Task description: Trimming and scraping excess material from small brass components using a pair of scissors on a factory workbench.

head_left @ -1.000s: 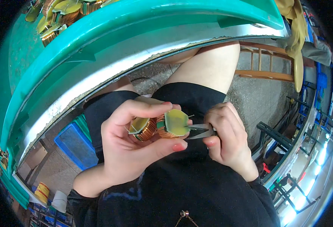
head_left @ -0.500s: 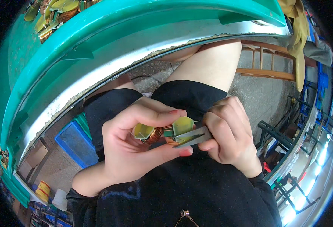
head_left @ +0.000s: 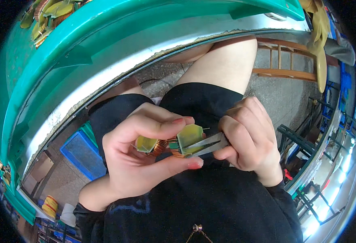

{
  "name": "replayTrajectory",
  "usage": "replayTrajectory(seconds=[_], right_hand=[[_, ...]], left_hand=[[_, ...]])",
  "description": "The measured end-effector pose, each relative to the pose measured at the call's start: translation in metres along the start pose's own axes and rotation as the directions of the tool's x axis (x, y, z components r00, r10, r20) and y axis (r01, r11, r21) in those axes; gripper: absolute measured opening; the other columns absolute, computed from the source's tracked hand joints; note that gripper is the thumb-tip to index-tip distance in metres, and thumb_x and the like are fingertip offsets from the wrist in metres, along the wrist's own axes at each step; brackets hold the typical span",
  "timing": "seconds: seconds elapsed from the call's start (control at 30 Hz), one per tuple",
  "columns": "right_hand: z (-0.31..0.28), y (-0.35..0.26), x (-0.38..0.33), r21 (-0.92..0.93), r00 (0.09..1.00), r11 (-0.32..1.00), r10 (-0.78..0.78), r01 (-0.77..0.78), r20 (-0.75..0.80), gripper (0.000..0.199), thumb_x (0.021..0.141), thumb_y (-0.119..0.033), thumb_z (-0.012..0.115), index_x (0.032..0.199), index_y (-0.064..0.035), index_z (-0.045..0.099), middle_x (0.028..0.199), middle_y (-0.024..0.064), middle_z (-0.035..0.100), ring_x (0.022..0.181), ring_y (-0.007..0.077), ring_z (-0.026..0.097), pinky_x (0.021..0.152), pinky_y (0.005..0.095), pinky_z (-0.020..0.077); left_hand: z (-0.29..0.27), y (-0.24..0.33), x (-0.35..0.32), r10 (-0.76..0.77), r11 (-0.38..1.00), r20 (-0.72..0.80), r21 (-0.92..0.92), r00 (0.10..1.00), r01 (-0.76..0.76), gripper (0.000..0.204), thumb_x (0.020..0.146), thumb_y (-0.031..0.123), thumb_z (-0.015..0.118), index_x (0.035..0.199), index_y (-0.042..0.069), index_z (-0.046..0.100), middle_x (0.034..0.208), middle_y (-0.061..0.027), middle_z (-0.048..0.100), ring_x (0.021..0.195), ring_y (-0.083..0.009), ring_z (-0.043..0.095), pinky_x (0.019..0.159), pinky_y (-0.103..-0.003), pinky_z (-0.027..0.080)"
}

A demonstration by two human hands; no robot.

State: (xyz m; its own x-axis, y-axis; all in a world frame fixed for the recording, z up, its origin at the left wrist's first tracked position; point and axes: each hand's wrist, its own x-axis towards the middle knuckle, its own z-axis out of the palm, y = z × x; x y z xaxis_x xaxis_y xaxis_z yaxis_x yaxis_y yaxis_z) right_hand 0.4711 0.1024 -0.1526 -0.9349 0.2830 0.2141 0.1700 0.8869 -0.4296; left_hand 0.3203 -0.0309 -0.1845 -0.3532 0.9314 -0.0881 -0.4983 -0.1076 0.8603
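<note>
My left hand (head_left: 131, 156) is closed around two copper-wound coils, held side by side between thumb and fingers above my lap. One coil (head_left: 159, 147) lies deeper in the palm with a yellow end plate (head_left: 145, 143). The other coil (head_left: 174, 146) sits nearer the fingertips, its yellow plate (head_left: 189, 135) facing up with thin wire leads sticking out. My right hand (head_left: 247, 139) grips flat, pointed metal tweezers (head_left: 211, 145). Their tips reach the lower edge of that plate, close to my left fingertip. Whether the tips pinch a wire cannot be made out.
Ahead, a large green tray (head_left: 117, 24) rests on a white table edge (head_left: 145, 56); more yellow-plated coils (head_left: 58, 9) lie in it at far left. A blue bin (head_left: 83, 154) stands on the floor at left. A wooden rack (head_left: 285, 73) and dark metal frames (head_left: 295, 141) stand at right.
Both coils and my left hand have shifted slightly left. The tweezers still reach the plate's lower edge, and their two arms look closer together. The tray appears slightly higher in view.
</note>
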Motion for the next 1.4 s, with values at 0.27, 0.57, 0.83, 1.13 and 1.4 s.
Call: replayTrajectory(seconds=[0.27,0.57,0.83,1.13,1.4], right_hand=[[-0.005,0.003,-0.001,-0.038,0.997,0.999,-0.021,0.024,0.080,0.032,0.083,-0.036,0.057,0.074,-0.0061,0.053,0.069,0.0044,0.042,0.058,0.0185,0.039,0.055,0.0263,0.0378],[-0.009,-0.005,-0.006,0.011,0.995,0.998,0.066,-0.067,0.070,0.030,0.085,-0.033,0.057,0.079,-0.0038,0.054,0.071,0.0059,0.044,0.060,0.0196,0.041,0.056,0.0272,0.0387],[-0.025,0.001,-0.006,0.333,0.942,0.890,0.248,-0.313,0.225,0.020,0.086,-0.021,0.054,0.087,-0.0011,0.053,0.074,0.0085,0.047,0.063,0.0234,0.044,0.061,0.0300,0.0404],[-0.022,0.005,-0.002,0.266,0.901,0.892,0.267,-0.365,0.341,0.017,0.086,-0.017,0.056,0.091,-0.0004,0.053,0.077,0.0106,0.049,0.068,0.0259,0.046,0.066,0.0318,0.0412],[-0.013,-0.003,0.001,0.245,0.937,0.929,0.206,-0.278,0.282,0.018,0.085,-0.018,0.057,0.090,-0.0006,0.054,0.080,0.0107,0.049,0.070,0.0258,0.047,0.069,0.0317,0.0411]], left_hand=[[-0.003,0.001,0.002,0.047,0.990,0.061,0.130,0.997,-0.055,0.040,0.061,-0.007,0.079,0.094,0.000,0.057,0.100,-0.0138,0.058,0.091,-0.0228,0.060,0.081,-0.030,0.049],[-0.006,0.001,0.007,0.098,0.960,0.161,0.243,0.982,-0.136,0.051,0.058,-0.004,0.081,0.101,0.001,0.053,0.102,-0.0193,0.057,0.088,-0.0270,0.061,0.075,-0.034,0.052],[0.003,0.010,0.003,-0.265,0.890,0.053,-0.370,0.963,0.265,0.040,0.075,-0.005,0.068,0.110,-0.004,0.050,0.105,-0.0214,0.059,0.083,-0.0265,0.065,0.073,-0.030,0.055],[0.004,0.012,0.006,-0.464,0.759,0.186,-0.421,0.866,0.497,0.054,0.083,0.037,0.062,0.108,-0.007,0.043,0.093,-0.0259,0.061,0.060,-0.0262,0.063,0.045,-0.027,0.054],[-0.007,0.009,0.003,-0.435,0.616,0.317,-0.578,0.843,0.535,0.035,0.090,0.013,0.056,0.115,-0.008,0.045,0.097,-0.0222,0.059,0.076,-0.0277,0.065,0.064,-0.031,0.058]])
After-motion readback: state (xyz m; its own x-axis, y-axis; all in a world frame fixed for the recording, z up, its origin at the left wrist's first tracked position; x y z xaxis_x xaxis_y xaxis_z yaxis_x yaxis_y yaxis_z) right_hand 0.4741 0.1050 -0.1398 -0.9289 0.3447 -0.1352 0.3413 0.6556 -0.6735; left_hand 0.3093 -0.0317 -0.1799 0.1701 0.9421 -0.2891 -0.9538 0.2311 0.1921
